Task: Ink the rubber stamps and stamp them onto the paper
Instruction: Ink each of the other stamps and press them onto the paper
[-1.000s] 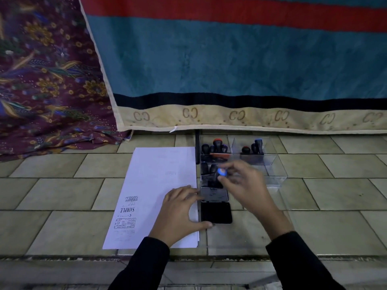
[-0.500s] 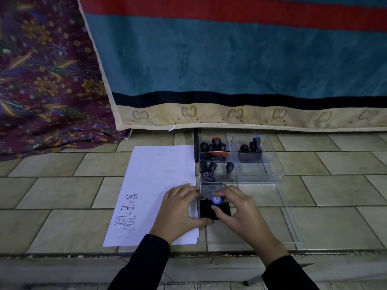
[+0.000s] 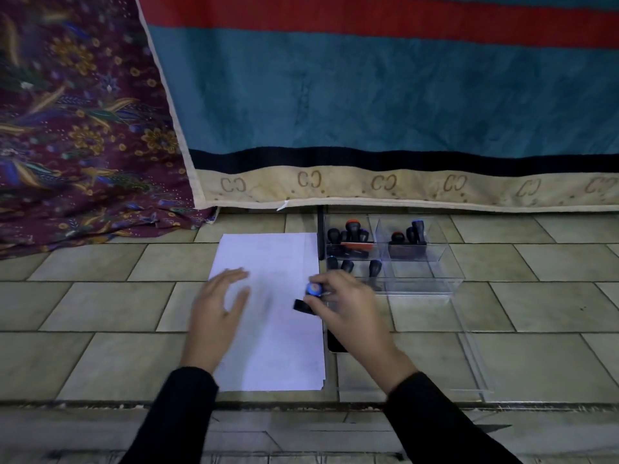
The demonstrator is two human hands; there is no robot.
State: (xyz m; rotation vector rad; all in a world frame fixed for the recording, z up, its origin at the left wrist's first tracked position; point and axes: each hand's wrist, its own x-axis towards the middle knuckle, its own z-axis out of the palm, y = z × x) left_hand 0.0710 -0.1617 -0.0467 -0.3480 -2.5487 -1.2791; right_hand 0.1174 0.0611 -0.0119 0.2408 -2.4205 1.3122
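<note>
The right hand [image 3: 348, 308] pinches the blue-topped black rubber stamp [image 3: 311, 291] above the white paper sheet [image 3: 274, 349], near its right edge, with the left hand [image 3: 217, 306] open near its left edge.

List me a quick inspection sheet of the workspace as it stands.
Surface: tiled floor, with the paper lying flat on it.
Job's things: blue-topped stamp over the paper's right edge; ink pad mostly hidden under the right wrist; more stamps in a clear organiser.
Clutter: clear plastic panel flat near the organiser.
Hands: left hand open at the paper's left edge, blurred; right hand grips the stamp.
Cables: nothing seen.
Surroundings: striped blanket and floral cloth behind.
</note>
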